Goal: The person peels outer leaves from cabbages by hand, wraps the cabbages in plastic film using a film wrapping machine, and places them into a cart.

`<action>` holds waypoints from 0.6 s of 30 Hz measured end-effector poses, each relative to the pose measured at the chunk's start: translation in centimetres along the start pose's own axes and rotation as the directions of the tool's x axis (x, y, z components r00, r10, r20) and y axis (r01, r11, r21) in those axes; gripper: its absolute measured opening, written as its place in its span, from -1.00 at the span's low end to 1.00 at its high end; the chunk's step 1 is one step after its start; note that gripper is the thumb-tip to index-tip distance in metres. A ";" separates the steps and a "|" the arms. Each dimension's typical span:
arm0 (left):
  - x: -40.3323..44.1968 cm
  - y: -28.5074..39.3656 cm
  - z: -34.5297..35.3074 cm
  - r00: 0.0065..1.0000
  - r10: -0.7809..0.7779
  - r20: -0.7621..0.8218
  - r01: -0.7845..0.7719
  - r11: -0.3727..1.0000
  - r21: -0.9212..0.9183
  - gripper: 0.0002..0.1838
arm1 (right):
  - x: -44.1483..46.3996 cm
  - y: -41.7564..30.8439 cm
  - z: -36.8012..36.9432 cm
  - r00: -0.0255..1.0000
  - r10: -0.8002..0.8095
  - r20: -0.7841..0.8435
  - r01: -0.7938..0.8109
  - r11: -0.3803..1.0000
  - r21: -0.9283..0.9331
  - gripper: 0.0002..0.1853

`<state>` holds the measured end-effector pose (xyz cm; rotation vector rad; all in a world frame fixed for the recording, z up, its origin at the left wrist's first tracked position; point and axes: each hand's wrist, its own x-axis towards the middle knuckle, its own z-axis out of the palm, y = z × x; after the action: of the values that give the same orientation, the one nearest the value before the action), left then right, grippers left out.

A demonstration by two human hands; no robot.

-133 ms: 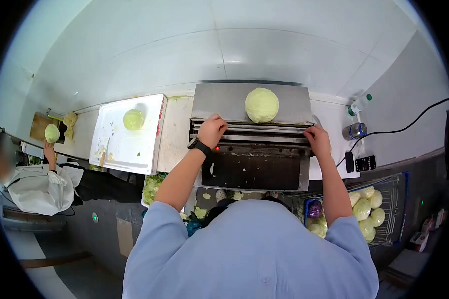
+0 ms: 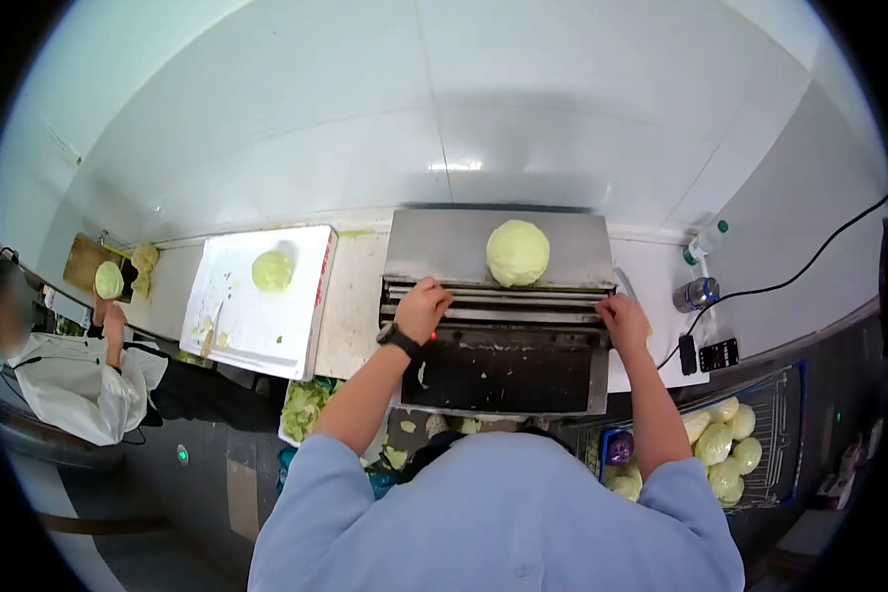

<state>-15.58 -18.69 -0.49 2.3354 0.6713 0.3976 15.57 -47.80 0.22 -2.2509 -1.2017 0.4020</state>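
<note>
A metal machine (image 2: 401, 259) with long bars across its middle stands on the counter. My left hand (image 2: 422, 310), with a black watch on the wrist, has its fingers pinched at the left part of a metal bar (image 2: 523, 301). At the bar's right end my right hand (image 2: 624, 324) is closed in a similar pinch. On the machine's flat top, behind the bars, rests a pale green cabbage (image 2: 517, 253). The dark lower panel (image 2: 503, 380) nearest my body carries small shreds. A small red light glows beside my left hand.
Left, a white tray (image 2: 257, 331) holds a cabbage (image 2: 271, 270) and a knife. A co-worker (image 2: 89, 390) holds a cabbage (image 2: 109, 280) at the far left. Bottles (image 2: 698, 294), a phone (image 2: 718, 354) and a black cable lie right, above a cart of cabbages (image 2: 747, 455).
The view has tilted up, so the counter and machine appear lower. My hands stay at the bar. The co-worker's hands are now both near their cabbage.
</note>
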 end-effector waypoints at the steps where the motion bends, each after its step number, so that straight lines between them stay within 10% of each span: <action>1: 5.6 -1.2 1.7 0.996 0.033 -0.088 -0.035 0.999 -0.023 -0.93 | 5.6 1.1 -1.4 0.997 -0.039 -0.073 0.040 0.999 0.011 -0.91; 3: 20.8 -4.5 -3.1 0.887 0.320 -0.333 -0.282 0.946 0.157 -0.93 | 21.1 0.3 -2.1 0.878 -0.269 -0.396 0.276 0.960 -0.040 -0.92; 18: 9.1 -0.4 -4.9 0.893 0.286 -0.347 -0.244 0.956 0.160 -0.90 | 10.3 -3.3 -3.6 0.875 -0.272 -0.401 0.284 0.958 -0.028 -0.91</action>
<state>-10.38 -10.79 3.79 2.4929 0.5526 0.9639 20.92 -38.98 5.03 -1.9620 -1.2548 -0.1504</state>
